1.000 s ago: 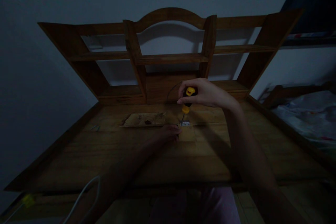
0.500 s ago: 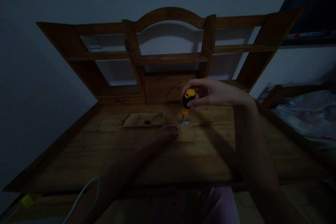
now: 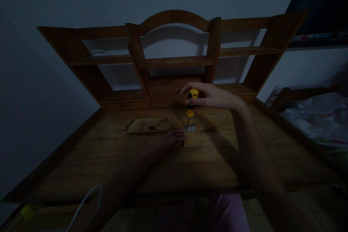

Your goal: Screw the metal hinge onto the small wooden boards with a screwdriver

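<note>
My right hand (image 3: 210,96) is closed around the yellow and black handle of a short screwdriver (image 3: 191,103). The screwdriver stands upright with its tip on a small metal hinge (image 3: 190,128). The hinge sits at the top edge of a small wooden block (image 3: 193,139) lying on the wooden desk (image 3: 136,163). My left hand (image 3: 172,138) rests flat on the desk just left of the block, fingertips touching its edge beside the hinge. The room is dim.
A flat wooden panel (image 3: 150,124) lies on the desk left of the hinge. A wooden hutch with shelves (image 3: 174,59) rises at the back. A white cable (image 3: 84,201) hangs at the near left edge. A bed with patterned cloth (image 3: 318,119) is at right.
My right hand has shifted its hold on the screwdriver handle, fingers turning round it, while the tip stays on the hinge. My left hand has stayed put.
</note>
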Demonstrator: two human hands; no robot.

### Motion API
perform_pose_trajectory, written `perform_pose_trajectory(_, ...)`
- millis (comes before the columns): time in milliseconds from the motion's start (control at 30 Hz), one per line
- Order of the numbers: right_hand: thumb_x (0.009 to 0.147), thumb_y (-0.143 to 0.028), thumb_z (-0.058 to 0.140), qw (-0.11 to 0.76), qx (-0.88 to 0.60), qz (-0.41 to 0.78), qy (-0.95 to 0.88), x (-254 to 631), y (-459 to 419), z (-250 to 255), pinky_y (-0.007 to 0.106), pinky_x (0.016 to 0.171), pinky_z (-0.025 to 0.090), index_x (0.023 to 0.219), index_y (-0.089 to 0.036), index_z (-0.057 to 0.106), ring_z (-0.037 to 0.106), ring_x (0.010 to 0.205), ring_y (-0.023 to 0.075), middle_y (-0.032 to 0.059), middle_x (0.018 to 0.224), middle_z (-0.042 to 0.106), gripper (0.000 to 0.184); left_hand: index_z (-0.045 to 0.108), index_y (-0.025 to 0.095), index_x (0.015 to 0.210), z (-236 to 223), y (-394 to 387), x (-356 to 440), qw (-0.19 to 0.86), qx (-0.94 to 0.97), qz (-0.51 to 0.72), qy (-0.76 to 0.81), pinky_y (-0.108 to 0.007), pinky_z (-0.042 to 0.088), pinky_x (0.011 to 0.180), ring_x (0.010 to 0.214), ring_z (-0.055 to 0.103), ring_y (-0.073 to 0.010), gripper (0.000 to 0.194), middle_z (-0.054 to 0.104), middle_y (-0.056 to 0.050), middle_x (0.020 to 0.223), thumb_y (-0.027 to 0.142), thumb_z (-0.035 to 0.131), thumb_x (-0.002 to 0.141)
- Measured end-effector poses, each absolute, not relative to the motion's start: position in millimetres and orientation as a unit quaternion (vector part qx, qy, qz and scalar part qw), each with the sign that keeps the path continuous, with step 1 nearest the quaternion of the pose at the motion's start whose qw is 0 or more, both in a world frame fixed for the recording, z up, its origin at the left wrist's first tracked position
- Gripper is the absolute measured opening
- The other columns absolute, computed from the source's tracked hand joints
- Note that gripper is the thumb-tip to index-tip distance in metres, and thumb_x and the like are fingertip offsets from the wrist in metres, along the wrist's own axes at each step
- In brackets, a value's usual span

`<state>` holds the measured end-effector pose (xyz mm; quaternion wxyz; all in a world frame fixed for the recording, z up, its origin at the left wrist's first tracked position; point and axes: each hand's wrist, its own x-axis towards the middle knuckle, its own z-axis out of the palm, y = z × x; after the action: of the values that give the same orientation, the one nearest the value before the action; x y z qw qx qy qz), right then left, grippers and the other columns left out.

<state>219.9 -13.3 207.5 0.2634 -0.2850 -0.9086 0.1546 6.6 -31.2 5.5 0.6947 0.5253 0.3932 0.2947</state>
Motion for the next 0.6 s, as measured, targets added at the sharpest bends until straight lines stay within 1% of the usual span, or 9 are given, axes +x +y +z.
perform_pose_trajectory(67,0.089,-0.036,0.060,0.254,-0.282,0.162,-0.911,222,-14,209,0.031,0.087,0.043,0.117,-0.024,0.062,0.060,0.102,0.0190,0.0018,0.113,0.066,0.030,0.054,0.017,0.077,7,-32,6,0.690,0.534,0.296,0.388,-0.022,0.013,0.041,0.041,0.026,-0.0037,0.029,0.038,0.007,0.053,0.038,0.074,0.076)
perform_pose_trajectory(133,0.090,-0.037,0.059,0.266,-0.300,0.144,-0.905,222,-13,207,0.030,0.082,0.044,0.111,-0.023,0.065,0.062,0.094,0.0182,0.0016,0.105,0.069,0.026,0.053,0.017,0.075,10,-32,7,0.687,0.541,0.292,0.387,-0.022,0.014,0.042,0.042,0.027,-0.0040,0.029,0.037,0.007,0.052,0.038,0.073,0.077)
perform_pose_trajectory(200,0.090,-0.043,0.058,0.289,-0.342,0.105,-0.888,220,-10,204,0.029,0.074,0.043,0.101,-0.021,0.068,0.062,0.082,0.0174,0.0019,0.093,0.070,0.027,0.053,0.017,0.075,13,-32,8,0.688,0.535,0.284,0.399,-0.022,0.014,0.041,0.041,0.028,-0.0041,0.029,0.038,0.007,0.052,0.038,0.073,0.077)
perform_pose_trajectory(267,0.090,-0.051,0.057,0.305,-0.393,0.065,-0.865,219,-8,201,0.029,0.067,0.041,0.093,-0.020,0.069,0.060,0.070,0.0169,0.0027,0.081,0.069,0.034,0.055,0.016,0.077,16,-32,9,0.692,0.515,0.282,0.420,-0.021,0.016,0.041,0.040,0.030,-0.0045,0.028,0.038,0.008,0.051,0.039,0.072,0.076)
perform_pose_trajectory(333,0.089,-0.058,0.055,0.316,-0.426,0.050,-0.846,217,-7,198,0.029,0.063,0.039,0.090,-0.019,0.069,0.058,0.064,0.0164,0.0032,0.073,0.067,0.042,0.056,0.016,0.078,17,-32,11,0.699,0.488,0.283,0.439,-0.020,0.018,0.041,0.040,0.034,-0.0049,0.028,0.039,0.007,0.052,0.038,0.072,0.074)
perform_pose_trajectory(400,0.087,-0.061,0.055,0.325,-0.426,0.070,-0.841,217,-5,198,0.029,0.063,0.040,0.092,-0.019,0.069,0.058,0.064,0.0160,0.0036,0.077,0.068,0.044,0.056,0.016,0.078,16,-31,11,0.709,0.470,0.286,0.441,-0.019,0.020,0.041,0.041,0.036,-0.0050,0.025,0.041,0.007,0.054,0.036,0.072,0.075)
perform_pose_trajectory(467,0.085,-0.059,0.060,0.319,-0.391,0.114,-0.856,220,-4,199,0.029,0.065,0.043,0.098,-0.021,0.068,0.060,0.070,0.0158,0.0032,0.090,0.070,0.041,0.056,0.016,0.077,13,-30,11,0.716,0.457,0.296,0.437,-0.019,0.021,0.041,0.042,0.038,-0.0050,0.023,0.042,0.007,0.055,0.032,0.072,0.075)
perform_pose_trajectory(533,0.080,-0.050,0.068,0.297,-0.334,0.161,-0.880,224,-3,202,0.029,0.070,0.045,0.106,-0.023,0.067,0.061,0.080,0.0166,0.0021,0.102,0.069,0.037,0.056,0.016,0.078,8,-29,10,0.716,0.450,0.305,0.438,-0.019,0.023,0.042,0.043,0.040,-0.0059,0.020,0.045,0.006,0.055,0.028,0.072,0.075)
perform_pose_trajectory(600,0.078,-0.039,0.072,0.268,-0.284,0.204,-0.898,229,-3,205,0.029,0.074,0.047,0.112,-0.025,0.064,0.061,0.090,0.0177,0.0013,0.110,0.068,0.038,0.057,0.016,0.078,5,-28,9,0.713,0.460,0.309,0.431,-0.019,0.024,0.042,0.044,0.042,-0.0066,0.017,0.048,0.004,0.055,0.026,0.071,0.077)
